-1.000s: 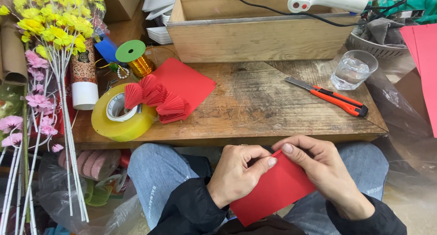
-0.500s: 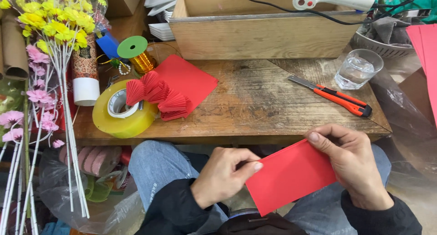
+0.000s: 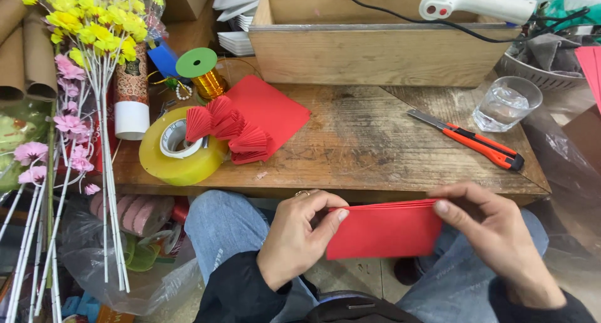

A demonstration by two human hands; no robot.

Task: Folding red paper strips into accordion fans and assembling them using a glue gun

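Observation:
I hold a folded red paper sheet level over my lap, below the front edge of the wooden table. My left hand pinches its left end between thumb and forefinger. My right hand grips its right end with the thumb on top. Several pleated red paper fans lie on the table, partly on a flat red sheet and against a large roll of yellowish tape.
An orange utility knife and a glass of water lie at the right. A wooden box with a white glue gun stands behind. A gold wire spool, a patterned tube and artificial flowers fill the left.
The red paper has turned from a slanted position to level and now appears folded to a narrower strip. Both hands have shifted apart to its ends.

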